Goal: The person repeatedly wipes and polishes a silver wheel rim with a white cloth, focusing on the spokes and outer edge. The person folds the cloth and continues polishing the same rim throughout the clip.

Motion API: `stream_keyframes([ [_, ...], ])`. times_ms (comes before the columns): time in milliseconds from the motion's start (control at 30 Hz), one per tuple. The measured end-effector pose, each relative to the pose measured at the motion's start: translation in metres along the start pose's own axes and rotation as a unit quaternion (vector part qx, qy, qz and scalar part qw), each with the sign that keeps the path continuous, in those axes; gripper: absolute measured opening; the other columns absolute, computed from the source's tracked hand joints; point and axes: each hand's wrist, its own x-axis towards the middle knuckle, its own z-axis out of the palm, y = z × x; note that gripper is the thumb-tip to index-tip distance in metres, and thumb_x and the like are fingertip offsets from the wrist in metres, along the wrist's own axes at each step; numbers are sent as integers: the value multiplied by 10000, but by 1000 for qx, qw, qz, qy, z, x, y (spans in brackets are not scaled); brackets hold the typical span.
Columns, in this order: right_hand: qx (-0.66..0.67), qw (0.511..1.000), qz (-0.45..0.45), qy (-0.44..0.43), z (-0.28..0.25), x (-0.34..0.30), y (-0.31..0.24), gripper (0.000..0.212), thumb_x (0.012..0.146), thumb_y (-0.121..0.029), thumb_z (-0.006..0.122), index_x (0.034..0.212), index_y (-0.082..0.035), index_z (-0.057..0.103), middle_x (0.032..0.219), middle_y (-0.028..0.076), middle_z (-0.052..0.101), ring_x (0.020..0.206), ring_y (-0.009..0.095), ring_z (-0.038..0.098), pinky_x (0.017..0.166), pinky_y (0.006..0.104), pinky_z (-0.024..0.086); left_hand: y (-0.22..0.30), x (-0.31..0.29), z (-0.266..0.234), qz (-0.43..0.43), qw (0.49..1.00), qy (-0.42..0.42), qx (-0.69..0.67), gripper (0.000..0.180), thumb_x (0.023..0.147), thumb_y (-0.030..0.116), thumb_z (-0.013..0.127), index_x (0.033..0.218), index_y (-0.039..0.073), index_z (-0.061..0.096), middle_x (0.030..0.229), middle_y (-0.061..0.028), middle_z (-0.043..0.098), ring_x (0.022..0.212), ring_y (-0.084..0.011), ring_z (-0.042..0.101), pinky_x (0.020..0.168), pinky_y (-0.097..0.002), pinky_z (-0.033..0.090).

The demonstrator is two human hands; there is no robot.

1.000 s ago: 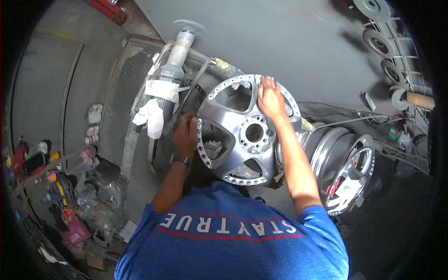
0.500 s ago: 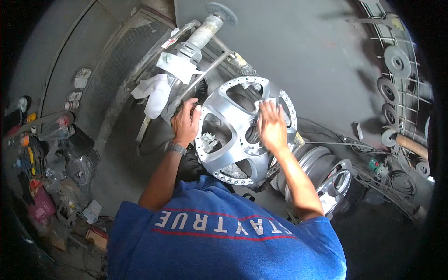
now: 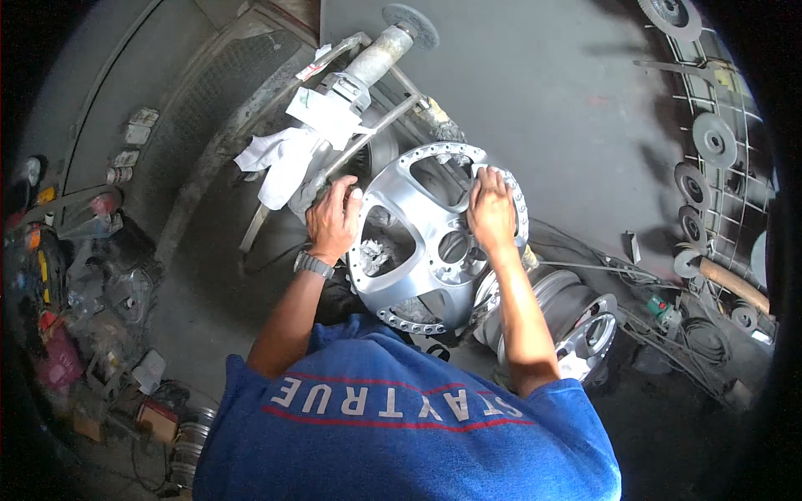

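Note:
A silver, spoked wheel face (image 3: 399, 224) with large openings and a row of bolt holes round its edge is in front of me, tilted. My left hand (image 3: 332, 221) grips its left edge, with the thumb towards the face and the fingers curled. On the upper right spoke rests my right hand (image 3: 493, 209), its fingers bent and held together against the metal. What lies under those fingertips is mostly hidden; only a pale bit shows there. Crumpled pale material (image 3: 373, 257) is visible through the left opening.
Beyond the wheel, a metal stand (image 3: 368, 63) carries a round disc and white cloths (image 3: 284, 167). More wheels (image 3: 576, 321) lie at the right, near cables and a green tool (image 3: 658, 307). Discs (image 3: 714, 140) hang on a wire rack. Clutter (image 3: 125, 292) fills the left side.
My right hand has shifted slightly right on the spoke, uncovering more of the centre hole; the white piece at its fingertips shows less. My left hand keeps its hold. The view has shifted slightly.

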Motion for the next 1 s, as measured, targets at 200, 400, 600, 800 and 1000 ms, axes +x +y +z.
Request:
stream_keyframes([
  [200, 90, 994, -14, -64, 14, 50, 41, 449, 1115, -220, 445, 1478, 19, 552, 1568, 272, 530, 1491, 438, 470, 1268, 552, 342, 0, 2, -1, -12, 1000, -19, 15, 319, 1078, 310, 579, 1318, 107, 632, 1073, -181, 757, 967, -404, 727, 804, -501, 554],
  [400, 59, 996, -36, -62, -10, 1, 22, 447, 1085, -164, 509, 1488, 26, 558, 1567, 268, 537, 1492, 435, 473, 1274, 544, 323, -1, 1, 3, 25, 999, 20, 37, 287, 1100, 278, 557, 1279, 76, 655, 1046, -150, 764, 915, -357, 746, 805, -462, 563],
  [600, 74, 996, -39, -21, -16, -84, -43, 457, 1047, -155, 562, 1452, 56, 589, 1509, 274, 591, 1464, 445, 505, 1256, 607, 313, 0, 3, 3, 21, 999, 12, 38, 287, 1103, 278, 554, 1288, 80, 648, 1062, -168, 764, 932, -378, 742, 806, -468, 560],
  [800, 78, 997, 9, 27, -3, -50, -15, 412, 1068, -167, 537, 1434, 6, 614, 1513, 251, 594, 1461, 423, 516, 1242, 640, 316, 5, 2, 0, -4, 1000, -6, 27, 293, 1103, 295, 549, 1291, 93, 651, 1045, -159, 768, 929, -382, 737, 796, -479, 554],
  [1000, 132, 987, 63, -67, 9, 36, 38, 503, 1144, -296, 392, 1549, -28, 525, 1615, 209, 510, 1544, 384, 420, 1285, 565, 291, 5, 4, 0, 17, 998, -5, 57, 288, 1096, 298, 553, 1291, 110, 653, 1051, -149, 770, 931, -386, 735, 784, -498, 547],
])
